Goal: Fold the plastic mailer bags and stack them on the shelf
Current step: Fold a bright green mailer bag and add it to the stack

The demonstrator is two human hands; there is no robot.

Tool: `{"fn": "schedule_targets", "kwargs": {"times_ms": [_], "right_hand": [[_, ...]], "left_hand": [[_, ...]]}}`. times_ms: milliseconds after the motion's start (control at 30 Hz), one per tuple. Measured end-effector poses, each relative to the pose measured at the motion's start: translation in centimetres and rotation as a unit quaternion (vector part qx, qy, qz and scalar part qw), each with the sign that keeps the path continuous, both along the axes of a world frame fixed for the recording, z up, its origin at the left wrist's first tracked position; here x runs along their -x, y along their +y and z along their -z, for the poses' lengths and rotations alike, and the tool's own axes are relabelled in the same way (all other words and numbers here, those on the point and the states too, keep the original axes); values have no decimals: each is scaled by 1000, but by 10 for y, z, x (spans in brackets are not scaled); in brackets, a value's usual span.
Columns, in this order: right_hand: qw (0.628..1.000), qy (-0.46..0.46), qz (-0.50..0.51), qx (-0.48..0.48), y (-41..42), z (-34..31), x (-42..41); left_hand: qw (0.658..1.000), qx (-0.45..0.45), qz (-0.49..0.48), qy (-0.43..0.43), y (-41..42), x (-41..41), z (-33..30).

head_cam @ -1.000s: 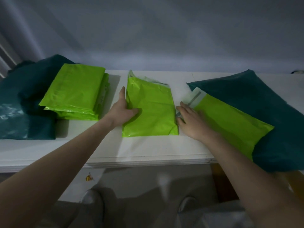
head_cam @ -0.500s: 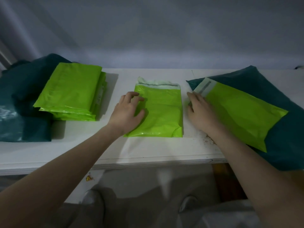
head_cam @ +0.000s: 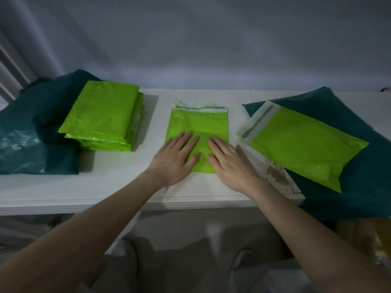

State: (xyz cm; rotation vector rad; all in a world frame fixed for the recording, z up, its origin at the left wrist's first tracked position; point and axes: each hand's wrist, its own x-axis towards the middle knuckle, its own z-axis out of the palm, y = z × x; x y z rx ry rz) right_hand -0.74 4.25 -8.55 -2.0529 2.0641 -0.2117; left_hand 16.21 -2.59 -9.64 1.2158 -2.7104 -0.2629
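Observation:
A folded lime-green mailer bag lies flat in the middle of the white shelf, its pale sealing strip at the far end. My left hand and my right hand press palm-down on its near half, fingers spread, side by side. To the left stands a stack of folded green mailers. On the right an unfolded green mailer lies at an angle, its adhesive strip toward the middle.
Dark teal plastic bags are heaped at the left end behind the stack. Another teal bag lies under the unfolded mailer and hangs over the shelf's front edge. Chipped paint marks the shelf near its right front. A grey wall rises behind.
The middle mailer was turned straight. My right hand left the right-hand mailer and came onto the middle one; my left hand slid from its left edge onto its top.

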Motion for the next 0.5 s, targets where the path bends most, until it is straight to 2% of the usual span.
{"fn": "schedule_targets", "kwargs": {"times_ms": [200,367,500], "right_hand": [[999,22,-22,-10,-7,2,5],[996,-85,-23,1,-11,0,13],[986,-157,14,59,-12,-5,28]], "left_hand": [[999,-14,-33,26,2,3,2],[998,-18,-46,40,-1,4,1],[995,-48,-59,72,-7,1,-5]]}}
